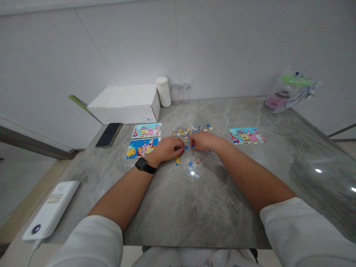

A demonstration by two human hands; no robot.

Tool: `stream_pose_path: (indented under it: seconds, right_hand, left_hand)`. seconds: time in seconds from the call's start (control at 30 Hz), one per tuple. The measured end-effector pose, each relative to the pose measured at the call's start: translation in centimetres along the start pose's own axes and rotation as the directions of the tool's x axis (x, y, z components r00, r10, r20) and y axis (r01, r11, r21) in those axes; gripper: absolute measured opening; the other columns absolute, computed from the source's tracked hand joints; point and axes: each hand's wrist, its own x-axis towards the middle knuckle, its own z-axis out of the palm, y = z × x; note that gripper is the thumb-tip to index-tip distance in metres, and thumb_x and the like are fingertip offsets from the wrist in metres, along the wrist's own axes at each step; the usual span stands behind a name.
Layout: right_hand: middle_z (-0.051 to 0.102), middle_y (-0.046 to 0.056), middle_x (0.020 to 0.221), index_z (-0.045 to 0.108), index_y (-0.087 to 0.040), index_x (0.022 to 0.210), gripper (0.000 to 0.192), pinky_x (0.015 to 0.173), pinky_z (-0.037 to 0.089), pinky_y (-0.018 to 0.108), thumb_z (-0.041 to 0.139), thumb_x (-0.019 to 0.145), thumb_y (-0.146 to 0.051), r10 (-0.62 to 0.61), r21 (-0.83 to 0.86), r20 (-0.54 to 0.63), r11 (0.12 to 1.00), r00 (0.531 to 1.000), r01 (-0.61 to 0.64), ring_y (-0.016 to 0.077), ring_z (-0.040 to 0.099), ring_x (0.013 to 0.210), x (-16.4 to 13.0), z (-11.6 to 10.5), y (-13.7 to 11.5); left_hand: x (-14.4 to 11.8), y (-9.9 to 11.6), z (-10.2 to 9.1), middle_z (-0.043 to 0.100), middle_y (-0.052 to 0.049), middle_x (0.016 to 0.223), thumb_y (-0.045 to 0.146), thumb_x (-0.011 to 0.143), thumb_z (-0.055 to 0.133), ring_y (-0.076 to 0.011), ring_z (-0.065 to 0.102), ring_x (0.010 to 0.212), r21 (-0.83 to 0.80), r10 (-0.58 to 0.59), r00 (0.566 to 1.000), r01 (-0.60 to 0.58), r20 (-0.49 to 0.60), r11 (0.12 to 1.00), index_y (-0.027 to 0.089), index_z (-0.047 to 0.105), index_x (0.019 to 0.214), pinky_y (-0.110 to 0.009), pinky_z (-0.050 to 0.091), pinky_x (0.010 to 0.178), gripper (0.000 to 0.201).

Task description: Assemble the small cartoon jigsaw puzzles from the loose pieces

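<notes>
My left hand (169, 149), with a black watch on its wrist, rests on the table with thumb and fingertips drawn together at the edge of a blue puzzle piece (186, 147). Beside it, my right hand (200, 141) has its fingers pinched on another small blue puzzle piece (193, 147), mostly hidden by the fingers. Just beyond both hands lies a loose pile of puzzle pieces (189, 131). Nearer to me are a yellow piece (178, 161), a blue piece (190, 163) and a pinkish piece (198, 160), apart from one another.
Two cartoon picture cards (146, 130) lie left, a third card (247, 136) right. Around the grey table (189, 211) are a phone (109, 134), white box (125, 102), white bottle (163, 92), two clear glasses (180, 94), plastic bag (290, 91) and white corded device (51, 210).
</notes>
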Motion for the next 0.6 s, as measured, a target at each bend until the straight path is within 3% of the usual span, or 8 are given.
stream_pose_path:
  seconds: [0.07, 0.13, 0.27, 0.4, 0.5, 0.6]
  right_hand:
    - [0.082, 0.008, 0.107, 0.081, -0.023, 0.104, 0.023, 0.076, 0.05, 0.028, 0.076, 0.082, -0.019, 0.001, 0.013, -0.012, 1.0, 1.0, -0.001, 0.0246, 0.075, 0.098, -0.1, -0.3, 0.1]
    - [0.082, 0.007, 0.107, 0.08, -0.023, 0.107, 0.023, 0.074, 0.048, 0.027, 0.075, 0.085, -0.021, 0.024, 0.043, -0.032, 0.999, 0.999, -0.023, 0.0231, 0.075, 0.095, -0.5, -1.0, 0.3]
    - [0.081, 0.006, 0.111, 0.079, -0.023, 0.114, 0.023, 0.077, 0.047, 0.026, 0.072, 0.092, -0.027, 0.095, 0.104, -0.183, 0.992, 0.978, -0.077, 0.0206, 0.073, 0.097, -1.7, -3.2, 1.7]
    - [0.081, 0.006, 0.109, 0.08, -0.02, 0.11, 0.021, 0.079, 0.047, 0.026, 0.067, 0.095, -0.027, 0.205, 0.176, -0.323, 0.972, 0.924, -0.154, 0.0193, 0.071, 0.095, -3.3, -5.1, 3.9]
    - [0.081, 0.006, 0.106, 0.08, -0.02, 0.109, 0.022, 0.078, 0.047, 0.027, 0.066, 0.094, -0.026, 0.26, 0.223, -0.375, 0.957, 0.89, -0.186, 0.0194, 0.07, 0.091, -4.2, -5.9, 5.4]
    - [0.08, 0.007, 0.104, 0.08, -0.02, 0.109, 0.023, 0.08, 0.048, 0.029, 0.065, 0.093, -0.027, 0.287, 0.238, -0.416, 0.95, 0.863, -0.201, 0.0204, 0.07, 0.092, -4.9, -6.3, 6.6]
  left_hand:
    - [0.0, 0.0, -0.2, 0.074, -0.006, 0.1, 0.028, 0.1, 0.057, -0.0209, 0.069, 0.097, 0.015, -0.052, 0.996, 0.054, -0.073, 0.998, 0.021, 0.07, 0.096, -0.035, 0.053, 0.091, 0.016]
    - [-0.1, -0.1, -0.3, 0.071, -0.007, 0.094, 0.031, 0.103, 0.051, -0.0215, 0.067, 0.092, 0.028, -0.169, 0.965, 0.178, -0.2, 0.984, 0.021, 0.066, 0.092, -0.035, 0.052, 0.086, 0.021]
    - [-0.2, -1.0, -0.4, 0.069, -0.007, 0.093, 0.033, 0.109, 0.039, -0.0229, 0.066, 0.089, -0.057, -0.379, 0.824, 0.393, -0.422, 0.918, 0.022, 0.06, 0.099, -0.036, 0.051, 0.081, 0.026]
    - [-0.3, -1.7, -0.3, 0.069, -0.007, 0.102, 0.031, 0.109, 0.035, -0.0223, 0.066, 0.092, -0.151, -0.434, 0.717, 0.425, -0.546, 0.892, 0.023, 0.057, 0.118, -0.036, 0.05, 0.083, 0.025]
    - [-0.2, -1.8, -0.1, 0.066, -0.005, 0.096, 0.029, 0.108, 0.035, -0.0212, 0.063, 0.084, -0.179, -0.458, 0.688, 0.439, -0.563, 0.88, 0.022, 0.056, 0.123, -0.035, 0.049, 0.079, 0.026]
    - [-0.1, -1.6, 0.0, 0.065, -0.005, 0.093, 0.026, 0.107, 0.035, -0.0204, 0.063, 0.082, -0.187, -0.466, 0.695, 0.441, -0.548, 0.878, 0.021, 0.054, 0.127, -0.034, 0.049, 0.078, 0.028]
